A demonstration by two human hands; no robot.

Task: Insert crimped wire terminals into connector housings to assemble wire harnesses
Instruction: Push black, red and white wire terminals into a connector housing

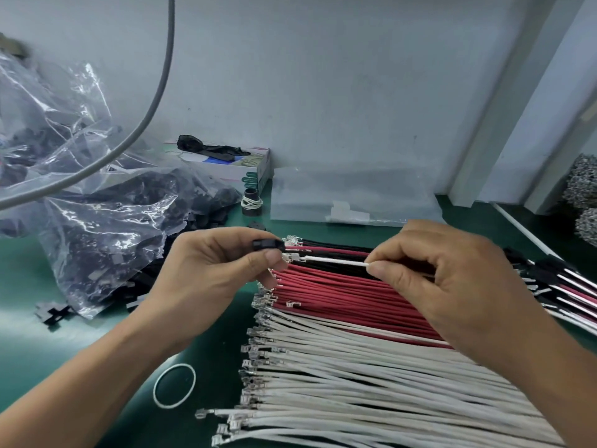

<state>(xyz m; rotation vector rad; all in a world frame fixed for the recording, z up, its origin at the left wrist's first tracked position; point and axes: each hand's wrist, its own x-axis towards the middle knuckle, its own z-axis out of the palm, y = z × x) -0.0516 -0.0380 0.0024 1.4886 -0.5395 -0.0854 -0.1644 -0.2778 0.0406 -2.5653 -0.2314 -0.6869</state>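
Note:
My left hand [219,270] pinches a small black connector housing [268,245] between thumb and fingers. My right hand [442,279] pinches a white wire [336,261] between thumb and forefinger, its crimped terminal end pointing left at the housing's opening. Whether the terminal is inside the housing I cannot tell. Below both hands lie flat rows of wires on the green mat: black wires [332,244] at the back, red wires [339,292] in the middle, white wires [355,383] at the front, all with metal terminals at their left ends.
A clear plastic bag of black housings [106,227] fills the left side, with loose housings [53,313] beside it. A white rubber band [174,386] lies on the mat. A box [232,166], a clear bag [349,195] and finished harnesses [562,286] sit behind and right.

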